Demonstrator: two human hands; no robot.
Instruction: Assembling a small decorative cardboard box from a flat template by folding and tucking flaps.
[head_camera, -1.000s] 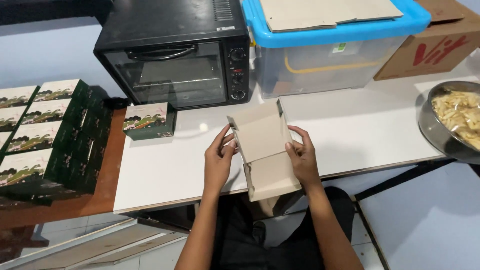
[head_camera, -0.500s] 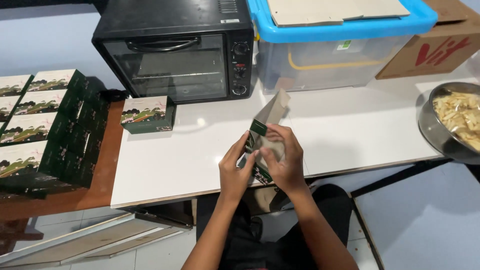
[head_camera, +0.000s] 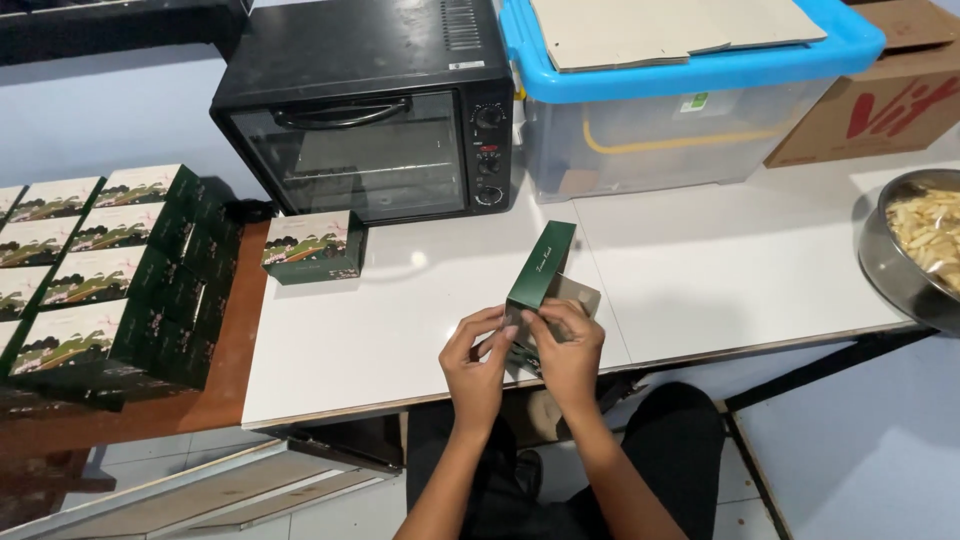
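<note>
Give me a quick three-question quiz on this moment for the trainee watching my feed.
1. True or false: both the left hand and the right hand are on the dark green carton.
2. Multiple choice: the single finished green box on the white table sits directly in front of the A) blue-lidded bin, B) black oven, C) metal bowl.
3. Fill in: the metal bowl at the table's right edge holds pale ____ strips.

Key
1. True; fingers of both hands pinch its lower end while it stands tilted.
2. B, the black oven.
3. Food; the exact kind cannot be told.
</note>
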